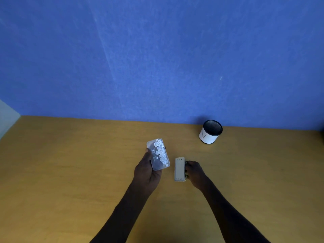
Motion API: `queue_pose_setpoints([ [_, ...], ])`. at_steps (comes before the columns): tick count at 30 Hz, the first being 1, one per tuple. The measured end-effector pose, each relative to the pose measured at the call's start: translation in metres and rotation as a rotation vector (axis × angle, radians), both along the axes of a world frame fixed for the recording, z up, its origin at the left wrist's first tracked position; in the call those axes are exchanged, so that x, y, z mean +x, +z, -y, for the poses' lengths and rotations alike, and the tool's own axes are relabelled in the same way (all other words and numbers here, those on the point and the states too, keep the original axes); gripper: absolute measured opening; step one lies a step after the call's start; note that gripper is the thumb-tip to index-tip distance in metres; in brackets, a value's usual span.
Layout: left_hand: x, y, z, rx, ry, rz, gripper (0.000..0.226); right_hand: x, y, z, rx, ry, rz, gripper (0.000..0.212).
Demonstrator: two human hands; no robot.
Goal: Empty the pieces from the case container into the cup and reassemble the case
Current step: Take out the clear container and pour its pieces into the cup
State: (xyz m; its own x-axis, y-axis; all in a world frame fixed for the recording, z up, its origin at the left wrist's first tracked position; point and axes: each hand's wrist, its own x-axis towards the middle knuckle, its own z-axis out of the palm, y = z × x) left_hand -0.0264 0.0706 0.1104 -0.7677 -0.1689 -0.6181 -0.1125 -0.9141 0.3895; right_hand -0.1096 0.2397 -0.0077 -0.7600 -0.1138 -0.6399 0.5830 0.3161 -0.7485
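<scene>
Now | wooden table point(70, 172), blue wall point(157, 50) | left hand point(149, 171) grips tray point(158, 155) | right hand point(194, 171) grips lid point(179, 169)

A flat, yellow-brown wooden desk point(70, 172) is seen across the lower half of the view. Behind it, a plain blue wall point(157, 58) is met along its far edge. A pale grey surface point(7, 116) is glimpsed at the left edge.
</scene>
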Motion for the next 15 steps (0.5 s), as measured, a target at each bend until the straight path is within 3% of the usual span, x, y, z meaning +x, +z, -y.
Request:
queue_pose_setpoints([
  [6,-0.003,-0.001,-0.007,-0.004,-0.004,0.011,0.049,-0.009,-0.001,0.006,0.043,0.051,-0.028,0.028],
  [15,-0.002,0.004,-0.007,0.003,0.014,0.0,0.047,-0.015,0.002,0.025,0.32,0.209,-0.137,0.028],
])
